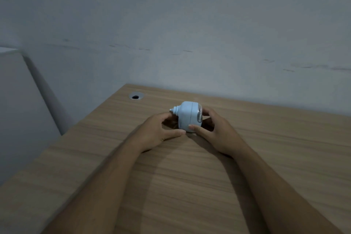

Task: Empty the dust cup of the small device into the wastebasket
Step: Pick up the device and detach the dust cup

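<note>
A small pale blue device (187,115) lies on its side on the wooden table (190,176), its stepped nozzle pointing left and a clear dust cup on its right end. My left hand (157,132) cups its left side, with the thumb near its base and the fingers by the nozzle. My right hand (216,131) grips the right end, thumb on the front and fingers behind the clear cup. No wastebasket is in view.
A round cable hole with a metal ring (136,96) sits near the table's far left corner. A grey wall (190,34) runs behind the table. The left table edge drops off beside a pale panel (19,100).
</note>
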`<state>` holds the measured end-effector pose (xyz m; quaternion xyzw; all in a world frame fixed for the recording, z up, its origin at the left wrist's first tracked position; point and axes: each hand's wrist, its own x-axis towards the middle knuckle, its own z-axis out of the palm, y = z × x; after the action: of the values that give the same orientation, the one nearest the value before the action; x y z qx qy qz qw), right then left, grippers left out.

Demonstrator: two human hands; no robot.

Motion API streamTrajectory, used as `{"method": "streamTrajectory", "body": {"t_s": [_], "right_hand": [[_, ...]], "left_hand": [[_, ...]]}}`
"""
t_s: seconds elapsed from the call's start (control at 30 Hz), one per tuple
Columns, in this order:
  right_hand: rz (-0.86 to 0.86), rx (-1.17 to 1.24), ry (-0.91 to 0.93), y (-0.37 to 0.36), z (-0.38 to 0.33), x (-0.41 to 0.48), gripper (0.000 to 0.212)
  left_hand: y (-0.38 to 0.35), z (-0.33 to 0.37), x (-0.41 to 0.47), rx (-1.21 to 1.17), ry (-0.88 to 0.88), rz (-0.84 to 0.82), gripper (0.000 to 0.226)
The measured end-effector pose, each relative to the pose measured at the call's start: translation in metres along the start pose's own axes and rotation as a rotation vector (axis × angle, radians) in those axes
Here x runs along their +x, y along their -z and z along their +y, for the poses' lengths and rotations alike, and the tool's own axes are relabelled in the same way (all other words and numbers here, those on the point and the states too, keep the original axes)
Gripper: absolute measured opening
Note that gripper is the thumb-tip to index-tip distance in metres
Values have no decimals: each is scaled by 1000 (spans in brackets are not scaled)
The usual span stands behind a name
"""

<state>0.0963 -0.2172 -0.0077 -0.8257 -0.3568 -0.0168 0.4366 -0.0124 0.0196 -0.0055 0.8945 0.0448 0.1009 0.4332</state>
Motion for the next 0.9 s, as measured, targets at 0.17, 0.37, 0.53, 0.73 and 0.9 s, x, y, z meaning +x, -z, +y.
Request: {"method": "streamTrajectory", "body": {"t_s": [0.17,0.37,0.53,0.73,0.9], "right_hand": [[-97,32,34,7,-4,-3,65],[-128,28,51,7,-8,-2,68],[-107,42,21,5,-7,-3,71],[-32,221,-23,8,-21,-6,59],[-45,252,-45,8,-46,-35,64]], "left_hand": [[5,7,-4,-19,-19,-7,56],[9,6,-4,-14,3,-25,56],[9,6,1,-11,-20,-64,52],[11,16,0,-182,34,-80,51],[28,31,-33,-207,42,-120,39]]}}
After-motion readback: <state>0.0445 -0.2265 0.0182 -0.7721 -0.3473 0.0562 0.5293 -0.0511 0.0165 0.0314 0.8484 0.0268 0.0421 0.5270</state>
